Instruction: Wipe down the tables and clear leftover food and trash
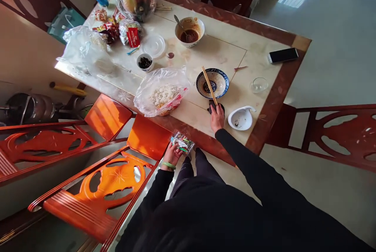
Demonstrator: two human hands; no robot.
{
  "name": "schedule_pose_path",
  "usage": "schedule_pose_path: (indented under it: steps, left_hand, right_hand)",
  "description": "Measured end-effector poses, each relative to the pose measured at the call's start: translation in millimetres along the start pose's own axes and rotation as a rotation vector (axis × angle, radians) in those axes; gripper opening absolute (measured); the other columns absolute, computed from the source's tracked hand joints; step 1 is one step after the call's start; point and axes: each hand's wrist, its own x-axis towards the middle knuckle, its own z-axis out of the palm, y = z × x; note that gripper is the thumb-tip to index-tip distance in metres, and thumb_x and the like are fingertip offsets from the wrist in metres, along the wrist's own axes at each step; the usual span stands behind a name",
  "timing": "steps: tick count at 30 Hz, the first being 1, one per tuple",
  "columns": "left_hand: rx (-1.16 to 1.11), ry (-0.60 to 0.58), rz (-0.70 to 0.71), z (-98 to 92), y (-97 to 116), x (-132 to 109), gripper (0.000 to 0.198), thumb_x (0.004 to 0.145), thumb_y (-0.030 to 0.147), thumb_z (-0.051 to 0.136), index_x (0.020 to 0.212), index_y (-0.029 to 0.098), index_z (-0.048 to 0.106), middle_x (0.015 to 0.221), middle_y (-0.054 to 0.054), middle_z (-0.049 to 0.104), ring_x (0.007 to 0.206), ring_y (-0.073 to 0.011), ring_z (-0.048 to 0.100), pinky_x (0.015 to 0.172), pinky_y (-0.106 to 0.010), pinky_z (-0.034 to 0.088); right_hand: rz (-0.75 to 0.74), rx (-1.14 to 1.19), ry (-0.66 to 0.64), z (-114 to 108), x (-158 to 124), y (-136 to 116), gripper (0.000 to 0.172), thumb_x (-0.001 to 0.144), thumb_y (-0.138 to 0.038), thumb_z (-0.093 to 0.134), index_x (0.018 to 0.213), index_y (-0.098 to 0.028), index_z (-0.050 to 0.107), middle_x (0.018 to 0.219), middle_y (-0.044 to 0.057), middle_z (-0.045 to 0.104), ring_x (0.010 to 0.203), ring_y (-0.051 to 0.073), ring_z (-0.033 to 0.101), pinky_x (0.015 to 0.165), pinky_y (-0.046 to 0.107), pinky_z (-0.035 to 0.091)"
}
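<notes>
My left hand (172,153), with a green bangle at the wrist, holds a small clear plastic box (188,142) just off the table's near edge. White and green bits show in or on the box; its contents are too small to name. At the table my right hand (217,118) has its fingers closed on a small black object (221,107), whose kind I cannot make out. Right by those fingertips end the wooden chopsticks (209,83), which lie across a blue-rimmed bowl (225,83) with food residue inside.
Rice in a plastic bag (164,95), a white spouted dish (241,119), a glass (259,84), a phone (283,55), a sauce bowl (198,28) with a spoon and a small dark-filled cup (145,62) stand on the table. Orange-lit wooden chairs (117,177) are at my left.
</notes>
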Motion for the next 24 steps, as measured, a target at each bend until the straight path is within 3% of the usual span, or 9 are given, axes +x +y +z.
schedule_pose_path:
  steps: [2, 3, 5, 8, 11, 13, 15, 19, 24]
  left_hand:
    - [0.026, -0.018, -0.001, 15.5, 2, 5, 0.040, 0.081, 0.009, 0.076, 0.115, 0.025, 0.062, 0.090, 0.000, 0.076, 0.073, -0.0150, 0.075, 0.066, -0.025, 0.060]
    - [0.039, -0.030, -0.003, 22.6, 3, 7, 0.040, 0.081, 0.009, 0.076, 0.115, 0.025, 0.062, 0.091, 0.000, 0.076, 0.072, -0.0148, 0.075, 0.066, -0.025, 0.060]
    - [0.062, -0.042, -0.016, 35.3, 3, 12, 0.040, 0.081, 0.008, 0.076, 0.114, 0.025, 0.062, 0.092, 0.000, 0.076, 0.072, -0.0146, 0.074, 0.067, -0.026, 0.060]
    - [0.082, -0.038, -0.035, 48.5, 3, 17, 0.039, 0.080, 0.008, 0.078, 0.112, 0.024, 0.062, 0.092, 0.000, 0.076, 0.070, -0.0140, 0.073, 0.068, -0.027, 0.059]
    - [0.080, -0.027, -0.037, 54.4, 3, 22, 0.036, 0.081, 0.007, 0.079, 0.106, 0.024, 0.060, 0.089, 0.001, 0.075, 0.067, -0.0128, 0.071, 0.066, -0.026, 0.058]
    - [0.078, -0.015, -0.038, 55.8, 4, 27, 0.035, 0.081, 0.006, 0.080, 0.102, 0.024, 0.059, 0.087, 0.002, 0.074, 0.066, -0.0130, 0.072, 0.064, -0.026, 0.058]
    - [0.084, -0.001, -0.043, 57.2, 5, 32, 0.036, 0.080, 0.007, 0.083, 0.101, 0.023, 0.058, 0.084, 0.002, 0.074, 0.067, -0.0138, 0.072, 0.063, -0.025, 0.058]
    - [0.099, 0.017, -0.034, 65.6, 11, 44, 0.040, 0.079, 0.010, 0.087, 0.104, 0.024, 0.059, 0.079, 0.004, 0.071, 0.064, -0.0126, 0.070, 0.063, -0.024, 0.057]
    - [0.149, 0.036, -0.013, 85.4, 17, 51, 0.043, 0.083, 0.010, 0.083, 0.117, 0.025, 0.060, 0.078, 0.005, 0.071, 0.062, -0.0120, 0.068, 0.064, -0.024, 0.056]
  right_hand:
    - [0.023, 0.004, -0.015, 2, 6, -6, 0.059, 0.100, -0.012, 0.041, 0.156, -0.014, 0.060, 0.169, 0.017, 0.045, 0.164, 0.032, 0.030, 0.138, 0.060, 0.023]
    - [0.003, 0.000, -0.043, 1, -5, -6, 0.060, 0.100, -0.010, 0.040, 0.157, -0.013, 0.060, 0.170, 0.016, 0.044, 0.164, 0.031, 0.031, 0.138, 0.058, 0.023]
    - [-0.080, -0.007, -0.123, -10, -54, -1, 0.062, 0.101, -0.008, 0.037, 0.158, -0.016, 0.060, 0.171, 0.013, 0.044, 0.164, 0.028, 0.033, 0.139, 0.053, 0.026]
    - [-0.137, -0.023, -0.190, -42, -151, 30, 0.062, 0.103, -0.010, 0.034, 0.155, -0.024, 0.064, 0.169, 0.008, 0.049, 0.162, 0.024, 0.039, 0.136, 0.049, 0.034]
    - [0.035, -0.087, -0.031, -79, -211, 74, 0.057, 0.103, -0.016, 0.035, 0.150, -0.025, 0.067, 0.164, 0.011, 0.053, 0.159, 0.029, 0.043, 0.132, 0.055, 0.040]
    - [0.152, -0.115, 0.086, -90, -212, 91, 0.057, 0.103, -0.019, 0.037, 0.152, -0.021, 0.065, 0.166, 0.015, 0.050, 0.160, 0.034, 0.040, 0.131, 0.061, 0.036]
    - [0.187, -0.111, 0.107, -85, -193, 91, 0.059, 0.102, -0.021, 0.037, 0.157, -0.017, 0.060, 0.168, 0.019, 0.045, 0.162, 0.037, 0.036, 0.132, 0.066, 0.032]
    - [0.144, -0.117, 0.055, -52, -153, 58, 0.063, 0.103, -0.022, 0.040, 0.164, -0.017, 0.050, 0.168, 0.021, 0.041, 0.162, 0.039, 0.033, 0.131, 0.068, 0.030]
    - [0.075, -0.101, 0.004, -43, -152, 42, 0.061, 0.105, -0.027, 0.042, 0.166, -0.019, 0.045, 0.171, 0.019, 0.036, 0.162, 0.038, 0.031, 0.132, 0.066, 0.030]
